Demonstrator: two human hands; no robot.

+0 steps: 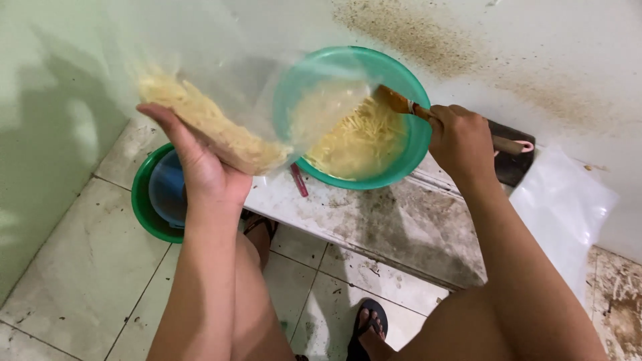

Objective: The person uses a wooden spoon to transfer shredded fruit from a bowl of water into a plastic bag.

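The left hand (200, 167) supports from below a clear plastic bag (221, 113) half full of pale shreds. The right hand (460, 139) grips a wooden spoon (401, 103) in the tilted teal bowl (401, 80). If the bag mouth slips from the rim, shreds probably fall on the step (401, 227).

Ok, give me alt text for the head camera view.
A left hand holds a clear plastic bag of pale shredded food at a tilted teal bowl, while the right hand works a wooden-handled utensil inside it.
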